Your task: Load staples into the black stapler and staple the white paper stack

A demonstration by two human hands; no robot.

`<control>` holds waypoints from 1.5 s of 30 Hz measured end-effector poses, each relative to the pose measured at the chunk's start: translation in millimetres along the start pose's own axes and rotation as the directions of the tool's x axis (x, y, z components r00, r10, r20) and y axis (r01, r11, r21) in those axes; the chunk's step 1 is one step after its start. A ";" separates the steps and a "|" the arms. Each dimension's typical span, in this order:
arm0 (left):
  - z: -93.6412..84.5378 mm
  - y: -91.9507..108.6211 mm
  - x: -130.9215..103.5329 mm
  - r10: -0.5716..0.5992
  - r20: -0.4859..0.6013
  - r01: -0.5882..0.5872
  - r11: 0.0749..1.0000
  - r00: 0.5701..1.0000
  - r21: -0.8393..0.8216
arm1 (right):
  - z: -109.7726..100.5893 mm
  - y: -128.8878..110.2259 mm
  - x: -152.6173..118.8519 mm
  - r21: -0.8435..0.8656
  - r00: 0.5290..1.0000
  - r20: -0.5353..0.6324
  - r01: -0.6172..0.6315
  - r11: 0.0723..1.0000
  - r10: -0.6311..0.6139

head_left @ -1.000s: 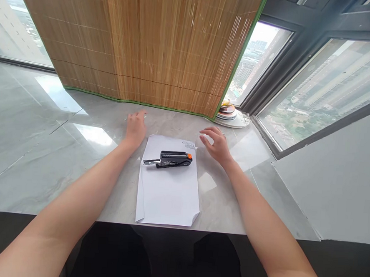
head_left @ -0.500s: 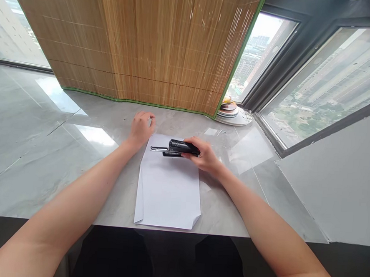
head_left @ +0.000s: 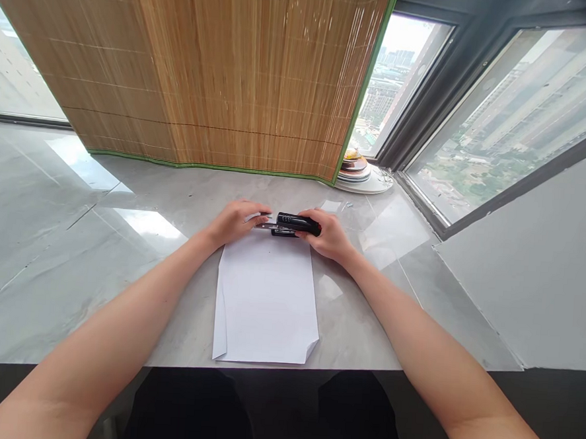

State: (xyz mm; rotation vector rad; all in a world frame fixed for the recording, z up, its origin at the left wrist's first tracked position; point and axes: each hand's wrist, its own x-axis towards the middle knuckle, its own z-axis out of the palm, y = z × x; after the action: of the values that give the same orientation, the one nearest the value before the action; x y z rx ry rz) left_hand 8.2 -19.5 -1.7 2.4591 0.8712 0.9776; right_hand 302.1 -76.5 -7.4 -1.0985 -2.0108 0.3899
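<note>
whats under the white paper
The white paper lies on the grey countertop, which shows along its sides. Whatever is directly beneath the middle is covered and cannot be seen.

The right grip point(head_left: 330, 234) holds a black stapler point(head_left: 289, 220) near white paper point(head_left: 269, 301).

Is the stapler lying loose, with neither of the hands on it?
No, the right hand grips the black stapler, while the left hand is at its metal end.
</note>
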 end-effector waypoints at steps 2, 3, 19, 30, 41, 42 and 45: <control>1.6 0.7 0.2 0.028 0.023 -0.028 1.000 0.999 -0.015 | 0.8 -0.5 -0.3 -0.010 1.000 0.009 0.021 1.000 -0.021; 2.4 1.3 0.1 0.038 0.030 -0.037 0.999 0.999 -0.024 | 1.2 -0.8 -0.4 -0.012 0.999 0.012 0.032 0.999 -0.032; 1.7 17.4 0.8 0.054 -0.004 -0.054 0.987 0.999 -0.153 | 0.5 -1.3 -0.8 0.000 1.000 0.010 0.020 1.000 -0.020; 1.5 15.6 0.4 0.030 0.004 -0.029 0.985 1.000 -0.168 | -1.2 -6.6 -0.6 0.029 1.000 0.024 0.019 0.999 -0.020; 0.7 6.7 -1.5 0.063 0.011 -0.060 0.987 0.998 -0.151 | -3.3 -0.8 -0.7 0.034 1.000 -0.002 0.004 0.999 -0.004; 0.1 6.2 -1.7 0.053 0.008 -0.051 0.988 0.999 -0.145 | -6.2 1.1 -0.5 0.042 1.000 -0.006 0.000 0.999 0.001; -1.3 6.3 -1.8 0.003 -0.007 -0.004 0.989 1.000 -0.146 | -18.6 9.7 0.1 0.086 0.999 -0.021 -0.033 0.996 0.035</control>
State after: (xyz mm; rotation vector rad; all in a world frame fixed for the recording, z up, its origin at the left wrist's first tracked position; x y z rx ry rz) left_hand 8.8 -25.3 1.7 2.3358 0.7693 1.0139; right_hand 321.8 -72.7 -1.2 -1.0812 -1.9397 0.4748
